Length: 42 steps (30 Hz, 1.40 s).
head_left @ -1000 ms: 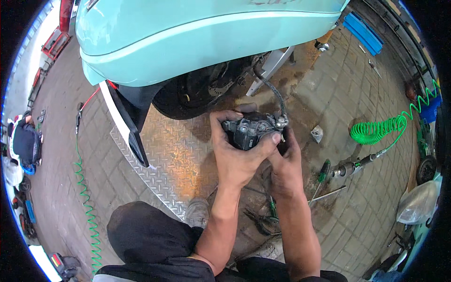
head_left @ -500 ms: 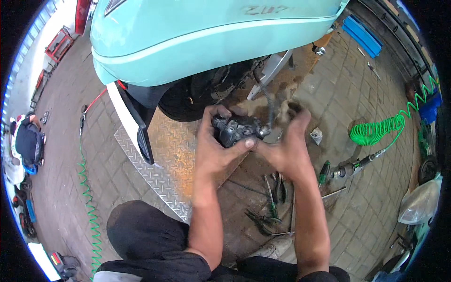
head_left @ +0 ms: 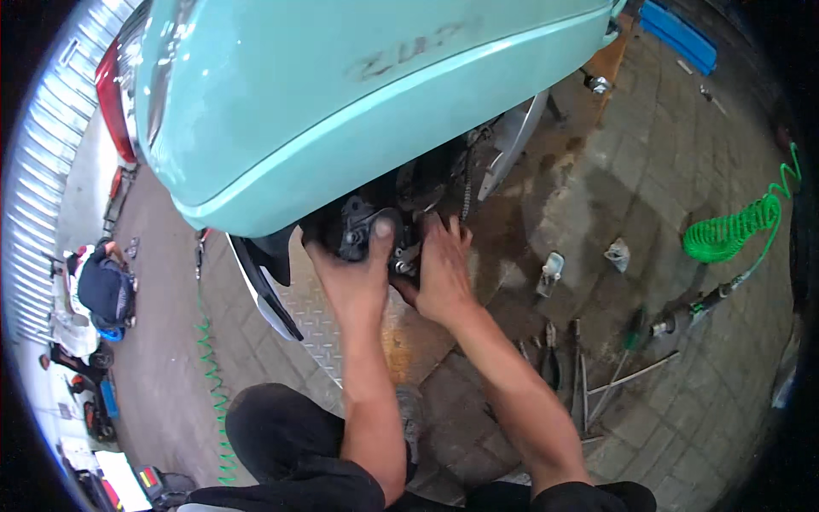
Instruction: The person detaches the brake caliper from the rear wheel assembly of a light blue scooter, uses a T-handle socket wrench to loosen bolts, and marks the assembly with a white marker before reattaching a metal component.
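Caliper [head_left: 356, 232], lumpy dark metal, left fingers [head_left: 383, 239] gripping

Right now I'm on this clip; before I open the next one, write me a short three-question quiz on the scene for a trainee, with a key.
1. What is in the grip of the person's left hand?

2. True or false: the steel pliers with dark handles lie on the grey-brown paved floor.

3. On which side of the picture does the green plastic hose wound in tight coils appear?
A) Left
B) Middle
C) Right

Key
1. A dark, bulky metal part, with the thumb across its front.
2. True.
3. C.
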### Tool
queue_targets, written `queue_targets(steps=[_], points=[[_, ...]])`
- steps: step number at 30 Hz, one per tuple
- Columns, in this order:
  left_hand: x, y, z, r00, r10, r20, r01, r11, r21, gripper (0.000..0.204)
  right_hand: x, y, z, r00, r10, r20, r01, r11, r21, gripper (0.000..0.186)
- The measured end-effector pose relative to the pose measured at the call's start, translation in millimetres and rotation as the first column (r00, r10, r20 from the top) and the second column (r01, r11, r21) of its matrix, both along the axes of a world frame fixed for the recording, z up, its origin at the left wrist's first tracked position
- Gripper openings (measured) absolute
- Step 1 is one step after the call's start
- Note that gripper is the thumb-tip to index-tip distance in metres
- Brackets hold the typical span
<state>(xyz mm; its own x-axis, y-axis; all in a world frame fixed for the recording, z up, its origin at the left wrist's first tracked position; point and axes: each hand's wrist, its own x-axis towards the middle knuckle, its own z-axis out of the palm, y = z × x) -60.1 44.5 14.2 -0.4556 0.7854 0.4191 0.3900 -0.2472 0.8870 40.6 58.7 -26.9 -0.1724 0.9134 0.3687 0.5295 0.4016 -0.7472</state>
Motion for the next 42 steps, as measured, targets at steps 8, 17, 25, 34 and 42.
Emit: queue_targets(steps=[8,17,25,34,42], points=[[-11.7,47.3,-39.0,0.901,-0.028,0.433,0.02,1.0,0.023,0.069,-49.9,25.8,-50.2,0.897,-0.166,-0.409,0.199,0.979,0.037,0.064],[-25.0,68.4,-53.1,0.984,-0.057,0.167,0.026,0.983,0.18,0.05,-45.9,49.2,-72.3,0.942,0.042,-0.334,-0.016,0.997,0.081,0.08],[5.0,76.0,-34.1,0.951,0.129,-0.281,-0.141,0.99,-0.025,0.051,-35.3,55.7,-66.5,0.944,0.091,-0.316,-0.115,0.992,-0.058,0.085],[33.6,84.2,-19.9,0.732,0.13,-0.669,-0.258,0.962,-0.095,0.058,-29.8,59.8,-57.0,0.818,0.173,-0.548,-0.286,0.95,-0.127,0.079],[25.5,84.8,-33.5,0.511,-0.033,-0.859,-0.298,0.93,-0.213,0.099,-11.4,47.7,-36.4,0.835,0.019,-0.55,-0.141,0.973,-0.181,0.076]])
